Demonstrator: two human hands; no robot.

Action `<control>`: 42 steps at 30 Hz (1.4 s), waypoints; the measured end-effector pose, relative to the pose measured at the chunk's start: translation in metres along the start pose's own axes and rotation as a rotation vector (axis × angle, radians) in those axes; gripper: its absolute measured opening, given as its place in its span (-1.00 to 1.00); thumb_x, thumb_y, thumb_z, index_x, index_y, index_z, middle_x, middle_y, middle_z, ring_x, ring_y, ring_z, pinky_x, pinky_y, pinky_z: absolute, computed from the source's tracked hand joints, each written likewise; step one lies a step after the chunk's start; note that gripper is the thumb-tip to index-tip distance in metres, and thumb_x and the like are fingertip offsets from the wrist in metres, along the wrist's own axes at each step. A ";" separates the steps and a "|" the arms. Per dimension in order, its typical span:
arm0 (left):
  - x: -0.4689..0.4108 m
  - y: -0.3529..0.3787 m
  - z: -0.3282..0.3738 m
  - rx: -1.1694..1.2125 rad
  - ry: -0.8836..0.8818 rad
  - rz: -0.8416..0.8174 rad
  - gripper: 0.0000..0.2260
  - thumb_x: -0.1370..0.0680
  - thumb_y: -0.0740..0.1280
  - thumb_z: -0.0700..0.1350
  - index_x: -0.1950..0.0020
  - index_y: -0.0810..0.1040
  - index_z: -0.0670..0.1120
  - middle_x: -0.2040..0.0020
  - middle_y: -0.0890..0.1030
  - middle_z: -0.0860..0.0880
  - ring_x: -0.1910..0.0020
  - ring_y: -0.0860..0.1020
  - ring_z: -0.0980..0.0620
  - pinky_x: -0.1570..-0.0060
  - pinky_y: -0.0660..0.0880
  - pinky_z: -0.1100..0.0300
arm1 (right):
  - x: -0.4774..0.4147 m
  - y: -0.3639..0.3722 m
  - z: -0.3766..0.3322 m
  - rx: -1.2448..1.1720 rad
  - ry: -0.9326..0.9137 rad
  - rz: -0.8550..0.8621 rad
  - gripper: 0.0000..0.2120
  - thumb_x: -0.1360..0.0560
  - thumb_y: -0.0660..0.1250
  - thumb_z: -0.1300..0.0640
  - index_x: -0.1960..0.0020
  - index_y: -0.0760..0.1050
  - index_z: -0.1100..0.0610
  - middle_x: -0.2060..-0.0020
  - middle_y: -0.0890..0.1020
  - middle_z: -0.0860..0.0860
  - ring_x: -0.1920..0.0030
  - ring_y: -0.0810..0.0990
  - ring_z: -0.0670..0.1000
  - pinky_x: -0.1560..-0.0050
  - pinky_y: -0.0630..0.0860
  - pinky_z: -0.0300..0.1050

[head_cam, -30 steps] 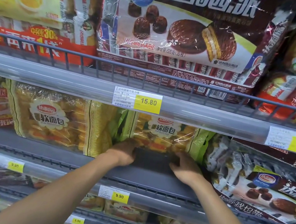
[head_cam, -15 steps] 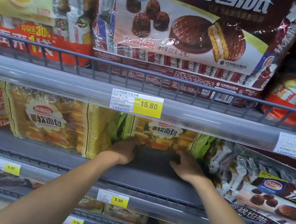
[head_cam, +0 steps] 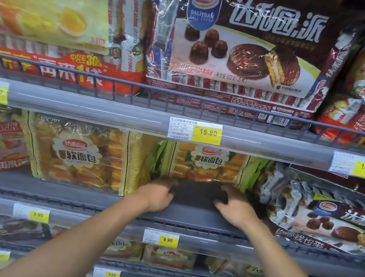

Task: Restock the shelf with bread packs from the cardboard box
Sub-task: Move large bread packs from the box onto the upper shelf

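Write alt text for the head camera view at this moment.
Both hands, left and right, grip the lower edge of a bread pack standing on the middle shelf, beside an identical pack. Chocolate pie bags fill the shelf above.

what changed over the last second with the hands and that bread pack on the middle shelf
Very little. Both hands, left hand and right hand, remain at the lower corners of the bread pack, which sits set back on the shelf; the fingers look slightly more spread now. Only the camera view shifted a bit. The neighbouring bread pack and the 15.80 price tag stayed put.
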State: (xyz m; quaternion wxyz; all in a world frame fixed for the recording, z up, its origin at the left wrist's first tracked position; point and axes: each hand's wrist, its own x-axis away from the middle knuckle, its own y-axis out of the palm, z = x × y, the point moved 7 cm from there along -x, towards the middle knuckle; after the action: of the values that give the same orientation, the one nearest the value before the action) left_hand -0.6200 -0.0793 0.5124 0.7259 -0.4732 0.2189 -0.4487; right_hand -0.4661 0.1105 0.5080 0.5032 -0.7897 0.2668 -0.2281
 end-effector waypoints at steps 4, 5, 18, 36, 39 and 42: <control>0.027 -0.006 -0.001 -0.044 0.065 0.033 -0.56 -0.67 0.18 0.10 -0.54 0.33 0.04 -0.46 0.47 -0.08 -0.40 0.46 -0.10 -0.33 0.43 0.06 | 0.033 -0.006 -0.013 0.004 0.018 0.116 -0.44 -0.55 0.30 -0.15 -0.49 0.34 -0.01 -0.38 0.51 0.07 -0.36 0.48 0.15 -0.34 0.45 0.02; 0.036 -0.007 0.000 -0.062 0.080 0.047 -0.55 -0.66 0.17 0.12 -0.54 0.32 0.04 -0.45 0.48 -0.08 -0.40 0.46 -0.11 -0.32 0.44 0.04 | 0.043 -0.007 -0.016 0.009 0.019 0.144 -0.44 -0.55 0.29 -0.15 -0.49 0.34 0.00 -0.37 0.51 0.08 -0.38 0.45 0.15 -0.34 0.44 0.04; 0.144 0.026 0.026 -0.109 0.402 0.188 -0.53 -0.65 0.20 0.14 -0.55 0.29 0.09 -0.63 0.17 0.04 -0.63 0.02 0.01 -0.58 0.00 -0.15 | 0.211 0.023 -0.014 -0.067 0.085 0.461 -0.36 -0.60 0.30 0.01 -0.59 0.15 0.08 -0.58 0.18 0.00 -0.58 0.13 0.03 -0.51 0.22 0.06; 0.227 0.282 0.134 -0.162 0.742 -0.228 -0.47 -0.51 0.19 0.17 -0.45 0.43 0.02 -0.55 0.34 -0.09 -0.55 0.27 -0.15 -0.45 0.30 -0.14 | 0.473 0.167 0.192 -0.182 0.680 0.373 -0.36 -0.47 0.31 0.01 -0.50 0.31 0.21 -0.47 0.34 0.18 -0.48 0.33 0.19 -0.43 0.30 0.05; 0.247 0.343 0.154 -0.179 0.770 -0.340 -0.44 -0.51 0.19 0.18 -0.45 0.45 -0.02 -0.52 0.39 -0.13 -0.54 0.28 -0.17 -0.49 0.25 -0.13 | 0.524 0.209 0.238 -0.211 0.791 0.345 -0.40 -0.52 0.38 0.04 -0.50 0.32 0.20 -0.48 0.34 0.16 -0.49 0.30 0.18 -0.46 0.27 0.06; 0.260 0.407 0.172 -0.192 0.789 -0.446 -0.43 -0.52 0.15 0.16 -0.48 0.43 -0.03 -0.53 0.37 -0.11 -0.54 0.28 -0.13 -0.51 0.24 -0.04 | 0.571 0.251 0.278 -0.265 0.913 0.306 -0.39 -0.54 0.40 0.07 -0.51 0.30 0.20 -0.49 0.33 0.16 -0.50 0.27 0.17 -0.48 0.23 0.05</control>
State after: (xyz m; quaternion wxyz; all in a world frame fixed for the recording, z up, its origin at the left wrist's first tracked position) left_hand -0.1812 -0.1568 0.2594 0.4256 -0.3670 0.4118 -0.7173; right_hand 0.0908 -0.1627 0.2217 0.2581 -0.6183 0.5992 -0.4381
